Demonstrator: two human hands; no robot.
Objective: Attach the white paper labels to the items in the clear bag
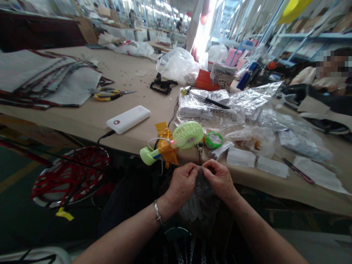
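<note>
My left hand (182, 184) and my right hand (219, 180) meet in front of the table edge, thumbs and fingertips pinched together. Between them hangs what looks like a clear plastic bag (196, 205), with pale strips showing in its dim lower part. Its top edge is mostly covered by my fingers. Just beyond my hands, a small metal-tipped tool (200, 151) stands at the table edge. To its left a green handheld fan (187, 135) is fixed with orange tape (167, 146). A green round tub (213, 139) sits behind my right hand.
Paper labels (240, 157) and a thin cutter (298, 171) lie to the right. A hammer (205, 98) rests on plastic-wrapped packs. Leftward are a white power bank (128, 119), pliers (110, 94) and stacked sheets (52, 79). Another person (324, 79) sits at far right.
</note>
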